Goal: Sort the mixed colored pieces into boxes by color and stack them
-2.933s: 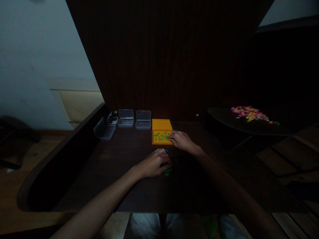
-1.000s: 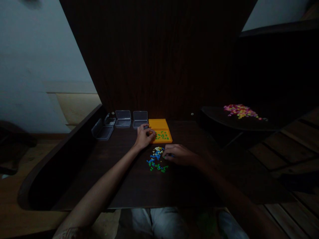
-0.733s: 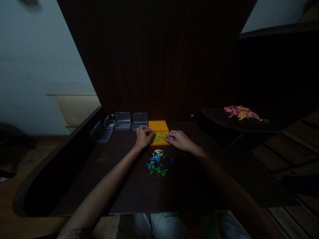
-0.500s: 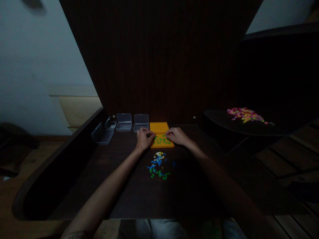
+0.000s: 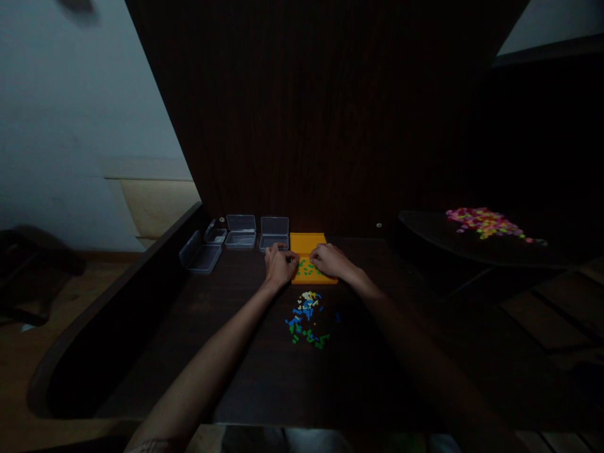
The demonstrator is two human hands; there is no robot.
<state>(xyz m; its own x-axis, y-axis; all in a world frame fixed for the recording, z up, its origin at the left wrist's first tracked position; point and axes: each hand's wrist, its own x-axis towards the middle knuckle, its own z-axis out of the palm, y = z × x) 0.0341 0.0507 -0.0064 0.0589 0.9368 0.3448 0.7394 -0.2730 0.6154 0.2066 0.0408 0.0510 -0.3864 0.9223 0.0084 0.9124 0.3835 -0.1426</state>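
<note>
An open orange box [image 5: 307, 242] with small green pieces [image 5: 307, 270] in its tray lies on the dark wooden table [image 5: 245, 352]. My left hand [image 5: 279, 265] rests curled at the box's left edge, touching it. My right hand [image 5: 329, 260] lies over the tray's right side, fingers bent and closed down among the green pieces. Whether either hand pinches a piece is hidden in the dim light. A loose pile of blue, green, yellow and white pieces [image 5: 306, 319] lies on the table just in front of the box.
Several clear plastic cases [image 5: 240, 230] stand open in a row left of the orange box. A raised dark rail [image 5: 117, 302] borders the table's left side. A round dark side table [image 5: 472, 242] at the right carries a heap of pink and yellow pieces [image 5: 486, 221].
My right hand left the loose pile and moved up onto the orange tray. My left hand stayed at the box's left edge. The camera view shifted slightly.
</note>
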